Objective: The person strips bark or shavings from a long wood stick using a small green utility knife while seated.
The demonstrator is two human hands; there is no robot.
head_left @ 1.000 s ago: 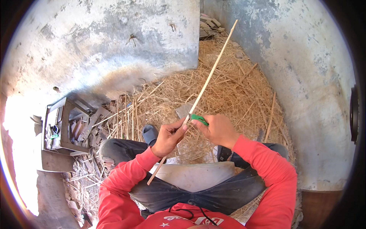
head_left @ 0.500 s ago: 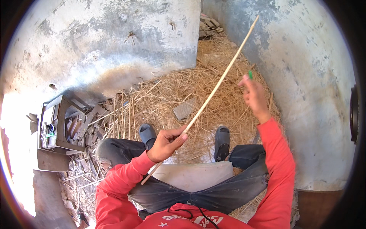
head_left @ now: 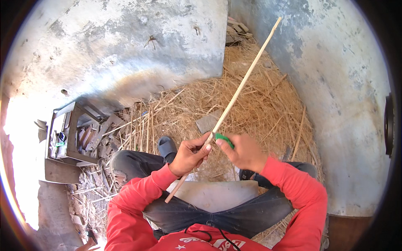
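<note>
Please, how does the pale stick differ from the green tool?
The pale stick is long and thin; the green tool looks much shorter. The stick is yellowish, while the tool's visible part is mostly green. The left hand holds the stick; the right hand holds the tool. Both are hand-held.

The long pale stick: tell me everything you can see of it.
The pale stick is long, thin and looks like wood or bamboo, cream-yellow above and browner at its lower end, with a slight kink near the upper tip. It slants from lower left to upper right, above the straw. The left hand grips its lower part; the short tail beyond shows over the dark trousers. A green tool in the right hand meets it just above that grip; exact contact is unclear.
</note>
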